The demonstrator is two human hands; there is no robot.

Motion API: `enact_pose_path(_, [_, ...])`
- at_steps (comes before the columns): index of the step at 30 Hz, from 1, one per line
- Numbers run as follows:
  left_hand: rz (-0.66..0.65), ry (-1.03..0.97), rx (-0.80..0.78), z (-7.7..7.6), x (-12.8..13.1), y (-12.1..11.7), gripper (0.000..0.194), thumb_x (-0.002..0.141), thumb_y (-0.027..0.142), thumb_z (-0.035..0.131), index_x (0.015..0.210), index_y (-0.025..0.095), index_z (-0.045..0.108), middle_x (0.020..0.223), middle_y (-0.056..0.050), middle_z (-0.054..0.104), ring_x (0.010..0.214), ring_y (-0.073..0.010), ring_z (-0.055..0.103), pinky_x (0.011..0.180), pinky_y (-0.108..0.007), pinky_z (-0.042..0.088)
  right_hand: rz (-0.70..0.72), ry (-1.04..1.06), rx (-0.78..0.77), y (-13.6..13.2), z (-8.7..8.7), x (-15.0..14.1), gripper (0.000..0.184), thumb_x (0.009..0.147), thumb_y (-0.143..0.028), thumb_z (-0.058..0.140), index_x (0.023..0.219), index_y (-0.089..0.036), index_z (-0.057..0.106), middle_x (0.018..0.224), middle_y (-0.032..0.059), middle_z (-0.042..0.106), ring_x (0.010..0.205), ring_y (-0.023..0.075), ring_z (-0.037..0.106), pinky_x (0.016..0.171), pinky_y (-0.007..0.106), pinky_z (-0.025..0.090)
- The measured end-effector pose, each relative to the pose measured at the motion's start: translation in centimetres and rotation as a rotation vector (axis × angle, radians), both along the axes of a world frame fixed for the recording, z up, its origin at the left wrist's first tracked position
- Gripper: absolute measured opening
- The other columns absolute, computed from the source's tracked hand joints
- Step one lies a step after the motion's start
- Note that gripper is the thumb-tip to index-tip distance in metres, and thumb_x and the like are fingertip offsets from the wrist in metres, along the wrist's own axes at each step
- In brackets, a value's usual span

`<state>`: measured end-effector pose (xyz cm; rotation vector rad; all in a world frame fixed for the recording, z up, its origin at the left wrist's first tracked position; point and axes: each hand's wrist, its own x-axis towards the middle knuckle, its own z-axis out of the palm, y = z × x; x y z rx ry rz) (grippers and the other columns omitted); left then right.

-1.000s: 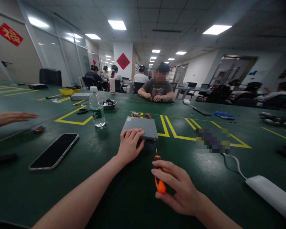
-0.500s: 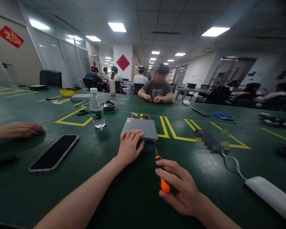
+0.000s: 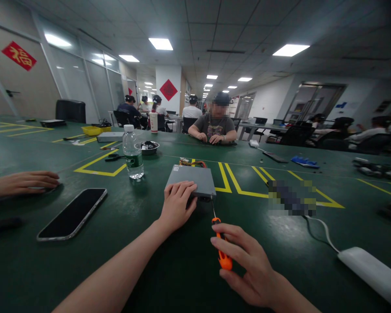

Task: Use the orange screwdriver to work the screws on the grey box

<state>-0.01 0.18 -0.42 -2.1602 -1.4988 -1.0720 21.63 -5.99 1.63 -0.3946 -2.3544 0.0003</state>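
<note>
From the head camera, a grey metal box lies flat on the green worktop, near the middle, with a bundle of coloured wires at its far edge. The left hand is laid over the near left part of the box, fingers stretched across the top and the thumb by the near edge, so it presses on the box without closing round it. The right hand has an orange and black screwdriver between its fingers and thumb, the fingers along the handle and the thumb near its butt end. The thin shaft points up to the near side of the box, by its right corner; the tip is too small to show whether it sits in a screw. To the left of the box stands an upright clear bottle with a green label, just in front of a metal bowl. A dark-screened phone lies farther left, near another person's hand. On the right, a white cable runs between a blurred dark object and a long white block. A person in a grey shirt sits across the worktop.
</note>
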Motion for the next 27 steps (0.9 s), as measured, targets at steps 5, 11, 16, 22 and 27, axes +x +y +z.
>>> enact_pose_path(5, [0.003,0.006,0.010,0.07,0.02,-0.06,0.029,0.085,0.027,0.050,0.114,0.025,0.052,0.121,-0.003,0.058,0.113,-0.0218,0.048,0.095,-0.041,0.028,0.029,0.119,-0.070,-0.09,-0.48,-0.03,0.033,0.087,-0.029,0.052,0.116,-0.018,0.040,0.112,0.0145,0.056,0.099,0.0235,0.061,0.077,0.035,0.054])
enact_pose_path(11, [-0.001,0.001,0.004,0.02,-0.01,-0.02,0.029,0.085,0.027,0.049,0.114,0.025,0.052,0.122,-0.003,0.057,0.114,-0.0215,0.047,0.095,-0.041,0.027,0.047,0.071,-0.129,0.11,-0.68,0.42,0.039,0.089,-0.028,0.044,0.125,-0.014,0.038,0.118,0.0173,0.050,0.107,0.0263,0.055,0.082,0.039,0.051])
enact_pose_path(16, [0.000,0.000,0.008,0.00,-0.01,0.04,0.028,0.085,0.027,0.049,0.113,0.025,0.052,0.121,-0.003,0.058,0.113,-0.0211,0.048,0.095,-0.040,0.028,0.003,0.053,-0.042,0.04,-0.68,0.47,0.032,0.089,-0.031,0.047,0.118,-0.016,0.046,0.115,0.0159,0.051,0.103,0.0254,0.057,0.078,0.036,0.052])
enact_pose_path(22, [0.005,0.004,0.017,0.00,0.01,0.06,0.029,0.085,0.027,0.050,0.113,0.025,0.052,0.120,-0.002,0.058,0.113,-0.0213,0.048,0.095,-0.040,0.028,0.034,0.127,-0.158,0.06,-0.88,0.38,0.037,0.088,-0.038,0.051,0.117,-0.018,0.038,0.112,0.0147,0.053,0.104,0.0254,0.056,0.081,0.038,0.051])
enact_pose_path(27, [0.007,0.006,0.011,-0.09,-0.01,0.12,0.029,0.085,0.027,0.049,0.113,0.025,0.052,0.122,-0.002,0.058,0.114,-0.0212,0.047,0.095,-0.040,0.027,0.016,0.045,-0.091,-0.16,-0.29,0.26,0.035,0.092,-0.028,0.038,0.125,-0.015,0.040,0.116,0.0164,0.049,0.099,0.0230,0.057,0.075,0.033,0.052])
